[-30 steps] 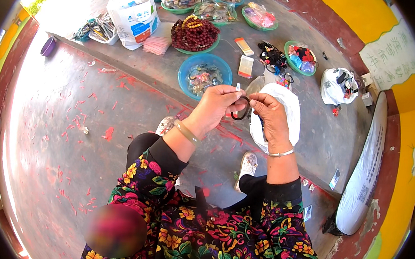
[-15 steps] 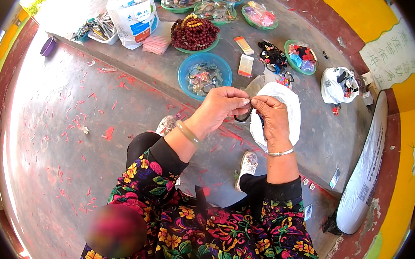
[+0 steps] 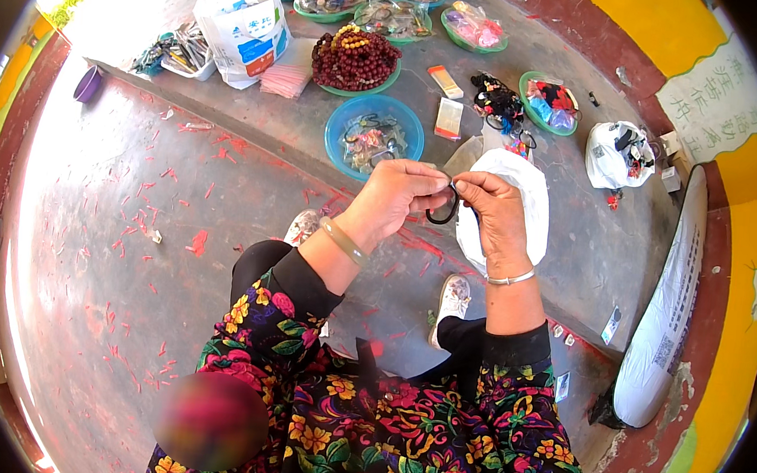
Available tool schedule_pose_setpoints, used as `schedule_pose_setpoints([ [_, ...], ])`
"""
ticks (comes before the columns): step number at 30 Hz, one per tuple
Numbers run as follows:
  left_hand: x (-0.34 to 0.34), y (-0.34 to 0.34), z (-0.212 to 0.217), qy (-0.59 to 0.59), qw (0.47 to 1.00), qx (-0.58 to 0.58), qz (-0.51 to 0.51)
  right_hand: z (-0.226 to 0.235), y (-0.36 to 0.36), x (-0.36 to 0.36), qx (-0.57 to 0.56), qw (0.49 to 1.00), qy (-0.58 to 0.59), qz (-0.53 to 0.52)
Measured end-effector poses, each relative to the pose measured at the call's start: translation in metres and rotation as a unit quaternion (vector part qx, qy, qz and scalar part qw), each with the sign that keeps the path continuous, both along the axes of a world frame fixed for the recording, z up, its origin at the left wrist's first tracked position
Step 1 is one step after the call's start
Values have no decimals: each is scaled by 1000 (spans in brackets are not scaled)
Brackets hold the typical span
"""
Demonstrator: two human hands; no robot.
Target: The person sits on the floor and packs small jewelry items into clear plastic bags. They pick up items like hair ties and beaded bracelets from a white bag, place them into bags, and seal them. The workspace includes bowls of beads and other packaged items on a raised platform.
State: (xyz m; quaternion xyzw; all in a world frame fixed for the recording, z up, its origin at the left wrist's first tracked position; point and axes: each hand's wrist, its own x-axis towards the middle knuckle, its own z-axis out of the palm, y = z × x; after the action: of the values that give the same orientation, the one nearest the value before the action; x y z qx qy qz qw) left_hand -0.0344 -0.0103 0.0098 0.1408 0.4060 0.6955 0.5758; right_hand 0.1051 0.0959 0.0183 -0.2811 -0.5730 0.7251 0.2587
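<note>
Between my two hands, a small black elastic loop like a hair tie (image 3: pixel 441 223) hangs down just below the fingertips. My left hand (image 3: pixel 395 200) pinches it from the left with thumb and forefinger. From the other side my right hand (image 3: pixel 496 215) pinches the top of the same loop, so the fingertips almost meet. Behind my right hand lies an open white plastic bag (image 3: pixel 528 199), its contents mostly hidden. A blue basin (image 3: pixel 330 148) holding small plastic packets stands just beyond my left hand.
On the raised ledge are a green basin of dark red beads (image 3: pixel 352 64), a white bag (image 3: pixel 242 30), a pile of black hair ties (image 3: pixel 497 102) and a stuffed white bag (image 3: pixel 614 157). Several basins of packets stand at the back. Red scraps litter the floor (image 3: pixel 129 244).
The fingers have shifted slightly around the black hair tie, and more of its loop now shows beneath them. Both arms are almost where they were.
</note>
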Motion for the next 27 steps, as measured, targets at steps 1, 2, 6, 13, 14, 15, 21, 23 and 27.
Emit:
schedule_pose_setpoints([
  [1, 0, 0, 0, 4, 1000, -2, 1, 0, 0, 0, 5, 1000, -1, -1],
  [2, 0, 0, 0, 9, 1000, -5, 3, 0, -1, -1, 9, 1000, -2, 0],
  [6, 0, 0, 1, 23, 1000, -12, -2, 1, -1, -1, 16, 1000, -2, 20],
  [13, 3, 0, 4, -8, 1000, 1, -6, 3, -3, -1, 5, 1000, 3, 1],
  [14, 3, 0, 5, -15, 1000, 2, -11, 4, -3, -1, 8, 1000, 3, -2],
  [15, 2, 0, 5, -16, 1000, -3, -19, 4, -3, -1, 12, 1000, 2, -1],
  [21, -4, -2, 4, -37, 997, 6, -63, 5, 0, 2, 54, 998, 19, 35],
  [23, -5, -3, 7, -51, 996, 7, -73, 6, 1, 2, 75, 996, 23, 51],
  [27, -8, -5, 8, -68, 993, 10, -92, 7, 2, 3, 98, 992, 35, 77],
])
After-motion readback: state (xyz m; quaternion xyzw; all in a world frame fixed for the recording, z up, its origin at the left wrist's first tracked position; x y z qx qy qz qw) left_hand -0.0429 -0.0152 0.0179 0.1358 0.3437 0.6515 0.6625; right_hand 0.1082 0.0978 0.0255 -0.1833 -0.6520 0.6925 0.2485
